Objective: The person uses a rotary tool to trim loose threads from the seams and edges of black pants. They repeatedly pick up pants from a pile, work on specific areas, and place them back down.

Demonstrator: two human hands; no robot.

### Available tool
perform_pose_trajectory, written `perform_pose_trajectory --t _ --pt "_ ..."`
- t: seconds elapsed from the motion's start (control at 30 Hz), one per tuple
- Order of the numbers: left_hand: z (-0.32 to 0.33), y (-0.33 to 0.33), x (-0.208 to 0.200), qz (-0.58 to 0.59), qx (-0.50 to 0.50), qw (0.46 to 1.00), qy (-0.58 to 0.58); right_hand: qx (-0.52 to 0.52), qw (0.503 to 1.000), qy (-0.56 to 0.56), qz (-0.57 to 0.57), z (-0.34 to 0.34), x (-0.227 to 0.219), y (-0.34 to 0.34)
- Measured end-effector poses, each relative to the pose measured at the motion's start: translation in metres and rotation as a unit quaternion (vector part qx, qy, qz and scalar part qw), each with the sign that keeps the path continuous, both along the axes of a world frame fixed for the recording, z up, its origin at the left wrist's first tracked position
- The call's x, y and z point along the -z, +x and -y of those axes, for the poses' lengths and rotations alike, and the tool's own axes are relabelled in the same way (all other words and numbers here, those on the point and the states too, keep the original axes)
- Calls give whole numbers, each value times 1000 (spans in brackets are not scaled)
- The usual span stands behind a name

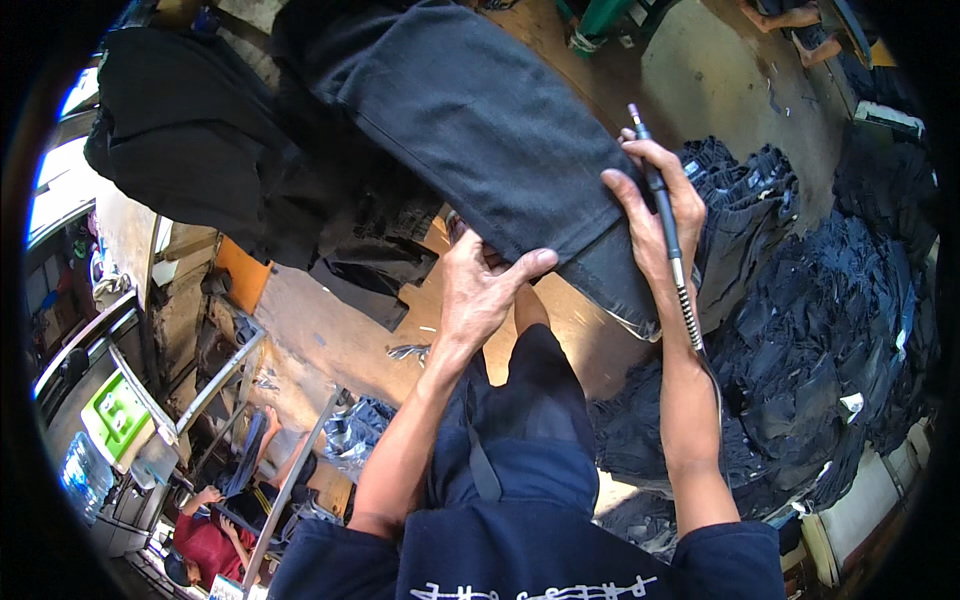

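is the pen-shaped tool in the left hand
No, the pen-shaped tool is in the right hand, while the left hand holds the dark cloth.

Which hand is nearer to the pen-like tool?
Right. The right hand holds the pen-like tool itself; the left hand is apart from it, to its left, gripping the lower edge of the black garment.

The one head view looks steeply down from the wearer's head, over the navy shirt (560,550) at the bottom. The left hand (480,285) and right hand (672,205) are close to the lens, near mid-picture; the floor (305,320) lies farther below. The round, black-rimmed fisheye field reaches another person (205,545), farther off toward the floor's left edge.
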State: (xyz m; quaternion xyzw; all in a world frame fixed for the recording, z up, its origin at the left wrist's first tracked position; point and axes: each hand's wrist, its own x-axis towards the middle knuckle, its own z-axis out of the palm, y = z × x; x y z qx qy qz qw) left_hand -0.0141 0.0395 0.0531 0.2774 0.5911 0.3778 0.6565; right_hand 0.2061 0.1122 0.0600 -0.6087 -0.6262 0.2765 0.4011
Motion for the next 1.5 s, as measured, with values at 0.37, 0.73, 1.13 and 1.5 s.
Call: perform_pose_trajectory --t 0.37,0.73,1.13,1.5 --pt "27 23 17 69 -138 985 75 -82 990 96 68 57 -11 15" --pt "25 14 10 26 -95 995 -18 -4 996 76 34 14 -3 9" --pt "37 25 25 -24 -132 978 160 -231 966 111 -21 85 -3 24" --pt "35 25 25 -26 -121 977 177 -268 958 101 16 83 -6 21"
